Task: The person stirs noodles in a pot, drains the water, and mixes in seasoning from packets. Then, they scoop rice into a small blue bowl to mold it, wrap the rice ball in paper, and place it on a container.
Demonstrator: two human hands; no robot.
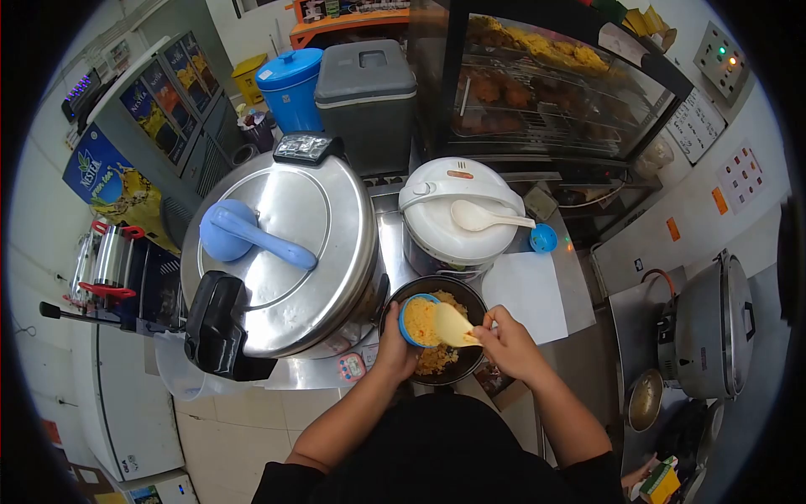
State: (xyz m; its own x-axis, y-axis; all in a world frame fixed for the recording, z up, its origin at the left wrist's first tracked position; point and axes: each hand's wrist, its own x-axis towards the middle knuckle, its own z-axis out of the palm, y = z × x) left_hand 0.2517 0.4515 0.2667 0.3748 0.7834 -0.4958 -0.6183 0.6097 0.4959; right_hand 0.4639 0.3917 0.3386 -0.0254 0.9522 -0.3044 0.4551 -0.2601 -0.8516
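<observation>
My left hand (396, 346) is closed around a small blue cup (404, 326) filled with yellow-orange rice. In my right hand (509, 340) is a pale yellow rice paddle (453, 325), its blade lying over the rice at the cup's right side. Both are above a round black pot (472, 370), which holds more of the same rice (435, 361). The pot sits close in front of my body. My left fingers are partly hidden behind the cup.
A large steel rice cooker (290, 202) with a blue scoop (252, 233) on its lid stands left. A white rice cooker (445, 181) bears a white rice paddle (483, 217). Right of it are a white sheet (531, 294) and a blue cup (542, 238). A glass food warmer (554, 92) stands behind.
</observation>
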